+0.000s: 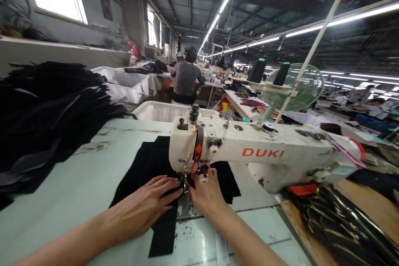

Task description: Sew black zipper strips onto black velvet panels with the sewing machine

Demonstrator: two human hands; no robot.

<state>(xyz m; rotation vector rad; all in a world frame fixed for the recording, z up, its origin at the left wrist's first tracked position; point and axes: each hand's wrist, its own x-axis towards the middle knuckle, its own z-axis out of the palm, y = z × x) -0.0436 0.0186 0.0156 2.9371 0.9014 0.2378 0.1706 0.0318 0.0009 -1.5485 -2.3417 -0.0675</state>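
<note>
My left hand (149, 201) lies flat on a piece of black fabric (146, 162), fingers stretched toward the needle of a white DUKI sewing machine (264, 151). My right hand (207, 193) rests on the fabric just right of the presser foot (186, 183), under the machine head, with its fingers curled and partly hidden. The fabric runs from behind the needle down toward me across the pale green table (77, 187).
A tall pile of black cut pieces (46, 112) fills the left. White plastic bins (124, 83) stand behind the table. Dark striped material (346, 224) lies at the right on a wooden board. A green fan (294, 87) and thread cones stand behind. A person (186, 77) sits ahead.
</note>
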